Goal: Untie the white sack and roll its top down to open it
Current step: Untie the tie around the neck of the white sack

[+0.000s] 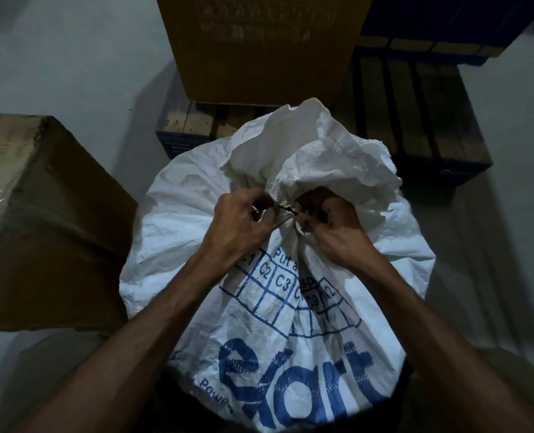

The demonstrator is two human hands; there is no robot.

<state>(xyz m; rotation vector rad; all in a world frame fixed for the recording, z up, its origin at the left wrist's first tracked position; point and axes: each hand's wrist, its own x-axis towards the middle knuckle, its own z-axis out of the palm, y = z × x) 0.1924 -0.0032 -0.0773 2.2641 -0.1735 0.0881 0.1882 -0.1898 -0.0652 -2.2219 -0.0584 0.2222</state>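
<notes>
A full white woven sack [197,220] with blue print stands right in front of me on the floor. Its neck is gathered and bound by a thin dark tie [286,209], and the crumpled top flares out above the knot. My left hand [240,220] pinches the tie's left end at the neck. On the other side, my right hand [331,226] grips the right end of the tie and the bunched fabric under it. The knot itself is partly hidden between my fingers.
A brown cardboard box [40,220] sits close on the left. Behind the sack a wooden pallet [415,120] carries another large cardboard box [259,42] and a dark blue box [446,23]. Pale floor [72,57] lies around them.
</notes>
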